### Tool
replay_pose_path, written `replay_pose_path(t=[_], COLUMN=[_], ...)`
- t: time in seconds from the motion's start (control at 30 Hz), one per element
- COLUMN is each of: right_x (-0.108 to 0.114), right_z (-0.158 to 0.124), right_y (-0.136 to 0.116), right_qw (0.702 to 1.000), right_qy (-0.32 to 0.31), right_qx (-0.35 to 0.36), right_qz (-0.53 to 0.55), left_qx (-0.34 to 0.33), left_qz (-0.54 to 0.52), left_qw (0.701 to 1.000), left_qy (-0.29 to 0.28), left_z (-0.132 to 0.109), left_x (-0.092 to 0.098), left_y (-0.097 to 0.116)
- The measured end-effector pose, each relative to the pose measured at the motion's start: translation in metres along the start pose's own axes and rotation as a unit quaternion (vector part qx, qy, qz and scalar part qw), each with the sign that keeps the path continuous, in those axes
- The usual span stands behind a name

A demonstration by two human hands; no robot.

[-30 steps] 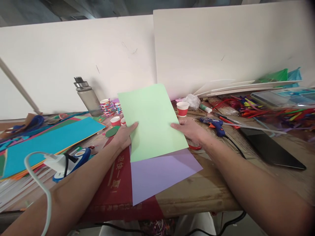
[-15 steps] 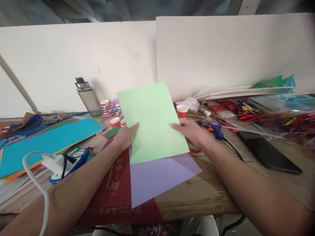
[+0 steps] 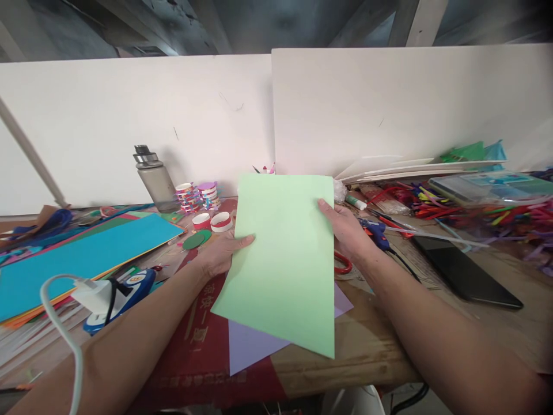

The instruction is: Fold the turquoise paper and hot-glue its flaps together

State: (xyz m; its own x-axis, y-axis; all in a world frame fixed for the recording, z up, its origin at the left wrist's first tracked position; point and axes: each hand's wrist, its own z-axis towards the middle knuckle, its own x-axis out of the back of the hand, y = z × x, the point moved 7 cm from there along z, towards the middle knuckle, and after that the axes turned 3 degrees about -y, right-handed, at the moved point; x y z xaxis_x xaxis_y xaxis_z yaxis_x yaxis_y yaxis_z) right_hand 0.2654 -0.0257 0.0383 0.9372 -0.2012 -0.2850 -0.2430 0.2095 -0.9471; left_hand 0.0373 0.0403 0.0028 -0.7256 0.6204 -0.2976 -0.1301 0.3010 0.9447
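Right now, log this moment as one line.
left hand: gripping green sheet, left edge | right hand: gripping same sheet, right edge | purple sheet: partly hidden beneath | blue glue gun: near right hand

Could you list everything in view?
Green sheet: one, pale green, centre
Purple sheet: one, purple, below green sheet
Bottle: one, grey, back left
Decorated stacks: two, multicoloured, beside bottle
Rings: two, red and white, before stacks
Discs: at least two, green, near rings
Blue sheet: one, blue, left
Power strip: one, blue and white, left
Glue gun: one, blue, right
Looped handle: one, red, centre right
Flat device: one, black, right
Fuzzy strips: many, multicoloured, far right
Case: one, clear, far right
Boards: at least two, white, back
Tabletop: one, brown and red, underneath
Left hand: one, bare, gripping green sheet
Right hand: one, bare, gripping green sheet
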Motion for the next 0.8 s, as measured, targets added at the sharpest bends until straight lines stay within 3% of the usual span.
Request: replay_pose_path(t=[0.17,0.53,0.8], right_x=[0.016,0.03,0.033], right_z=[0.005,0.007,0.007], right_y=[-0.013,-0.018,-0.019], right_qw=[0.997,0.991,0.99], right_qy=[0.066,0.1,0.103], right_qx=[0.038,0.088,0.094], right_qz=[0.022,-0.021,-0.032], left_qx=[0.028,0.035,0.039], left_qz=[0.003,0.012,0.018], left_qw=[0.998,0.999,0.999], left_qy=[-0.056,-0.023,-0.032], left_z=[-0.001,-0.001,-0.001], left_x=[-0.008,-0.006,-0.009], left_y=[-0.004,-0.006,-0.007])
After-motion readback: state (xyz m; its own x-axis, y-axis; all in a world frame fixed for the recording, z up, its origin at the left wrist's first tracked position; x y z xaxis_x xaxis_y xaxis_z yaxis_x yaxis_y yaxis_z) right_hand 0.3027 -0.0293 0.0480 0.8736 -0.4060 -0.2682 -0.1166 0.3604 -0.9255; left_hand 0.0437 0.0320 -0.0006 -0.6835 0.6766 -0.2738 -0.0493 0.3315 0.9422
